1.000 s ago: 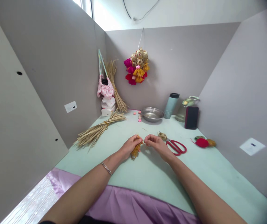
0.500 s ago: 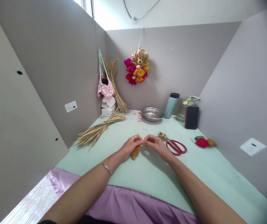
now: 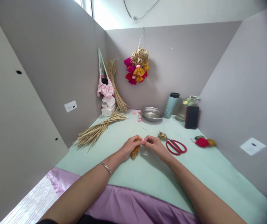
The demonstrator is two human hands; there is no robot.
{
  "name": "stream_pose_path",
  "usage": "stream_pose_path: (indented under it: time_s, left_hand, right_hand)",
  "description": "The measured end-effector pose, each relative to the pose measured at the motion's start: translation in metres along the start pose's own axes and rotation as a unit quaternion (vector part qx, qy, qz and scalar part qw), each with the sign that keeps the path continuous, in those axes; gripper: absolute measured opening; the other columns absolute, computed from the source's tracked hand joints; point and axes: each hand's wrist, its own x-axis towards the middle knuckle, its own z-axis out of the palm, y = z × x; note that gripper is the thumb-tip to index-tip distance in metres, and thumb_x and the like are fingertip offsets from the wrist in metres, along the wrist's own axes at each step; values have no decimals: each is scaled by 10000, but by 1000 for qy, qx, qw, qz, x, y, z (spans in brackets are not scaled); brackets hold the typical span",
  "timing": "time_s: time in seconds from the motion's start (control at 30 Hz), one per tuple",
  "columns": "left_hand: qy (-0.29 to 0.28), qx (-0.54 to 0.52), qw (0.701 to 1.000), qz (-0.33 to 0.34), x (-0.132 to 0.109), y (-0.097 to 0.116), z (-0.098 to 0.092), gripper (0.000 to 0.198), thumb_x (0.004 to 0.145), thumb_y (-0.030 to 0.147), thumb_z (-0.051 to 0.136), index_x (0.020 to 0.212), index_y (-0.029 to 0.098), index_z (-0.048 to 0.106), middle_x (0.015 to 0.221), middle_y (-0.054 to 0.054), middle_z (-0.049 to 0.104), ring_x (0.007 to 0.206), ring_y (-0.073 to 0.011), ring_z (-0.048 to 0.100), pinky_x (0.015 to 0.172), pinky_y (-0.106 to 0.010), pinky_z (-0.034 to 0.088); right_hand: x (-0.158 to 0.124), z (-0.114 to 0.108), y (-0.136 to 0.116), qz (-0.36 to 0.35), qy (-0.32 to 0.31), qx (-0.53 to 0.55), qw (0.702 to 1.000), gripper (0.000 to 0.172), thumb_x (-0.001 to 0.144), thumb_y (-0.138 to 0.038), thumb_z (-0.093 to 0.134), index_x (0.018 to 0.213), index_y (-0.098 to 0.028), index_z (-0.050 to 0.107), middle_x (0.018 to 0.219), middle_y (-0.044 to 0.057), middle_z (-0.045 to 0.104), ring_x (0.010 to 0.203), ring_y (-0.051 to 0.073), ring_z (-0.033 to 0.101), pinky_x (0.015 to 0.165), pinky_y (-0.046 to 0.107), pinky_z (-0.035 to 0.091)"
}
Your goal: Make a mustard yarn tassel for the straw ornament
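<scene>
A looped bundle of mustard-yellow yarn (image 3: pixel 135 153) is pinched in my left hand (image 3: pixel 130 146), its lower end hanging toward the tabletop. Just to the right, my right hand (image 3: pixel 154 143) has thumb and fingers pressed together beside the left fingertips. It seems to grip a thin strand at the bundle's edge, though the fingers mostly hide it. Beyond the right hand lie red-handled scissors (image 3: pixel 176 147) and a small woven straw ball (image 3: pixel 162 136) by their blades.
A tied straw bundle (image 3: pixel 98 129) lies at left. Toward the back are a metal bowl (image 3: pixel 152 115), pink beads (image 3: pixel 140 120), a tumbler (image 3: pixel 172 105), a jug (image 3: pixel 182 115) and a phone (image 3: pixel 191 117). Red yarn (image 3: pixel 202 142) sits at right. Tasseled straw balls (image 3: pixel 138 67) hang on the wall.
My right hand has shifted very slightly left, closer to the left fingertips. My left hand keeps its pinch on the yarn bundle; everything else is the same.
</scene>
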Motion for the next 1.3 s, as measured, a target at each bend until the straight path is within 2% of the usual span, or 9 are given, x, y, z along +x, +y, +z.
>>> stream_pose_path:
  time_s: [0.3,0.47,0.57,0.8,1.1,1.3]
  left_hand:
    - [-8,-41,999,5,4,-3,-5,153,733,273,635,821,180,552,653,46,485,486,-53,478,495,-178,408]
    - [-13,-45,999,9,5,-5,-7,195,751,312,646,835,161,555,694,21,523,499,-49,482,492,-171,395]
    - [-9,-46,999,12,5,-5,-7,190,751,307,645,836,167,550,675,30,508,500,-51,479,494,-172,396]
    - [-3,-45,999,13,4,-7,-7,183,748,300,648,840,176,552,682,37,488,501,-53,478,499,-179,415]
    - [-3,-38,999,9,2,-4,-3,207,729,314,669,827,171,556,683,31,492,522,-56,468,496,-173,417]
    - [-10,-43,999,-1,3,-3,-3,190,726,300,668,813,169,562,662,38,481,500,-54,473,495,-181,408]
  right_hand:
    - [-1,-2,0,-7,-14,17,1000,82,733,-247,576,692,-179,554,600,-42,496,584,123,428,588,255,319]
    - [-3,-3,-2,-18,-34,17,999,288,838,-424,562,679,-184,544,619,-36,483,602,128,424,607,264,329]
    - [-4,-3,-2,-17,-41,14,999,352,823,-489,585,653,-183,541,598,-38,476,577,124,408,589,263,322]
    - [0,-4,0,-11,-8,24,1000,276,767,-446,644,749,-171,627,619,-32,524,579,123,441,590,263,340]
    - [2,-4,1,5,7,25,1000,165,730,-331,637,720,-167,624,620,-27,564,570,122,465,583,261,349]
    - [0,-1,-2,10,7,17,1000,119,701,-288,614,667,-176,591,564,-43,510,534,115,421,550,256,314]
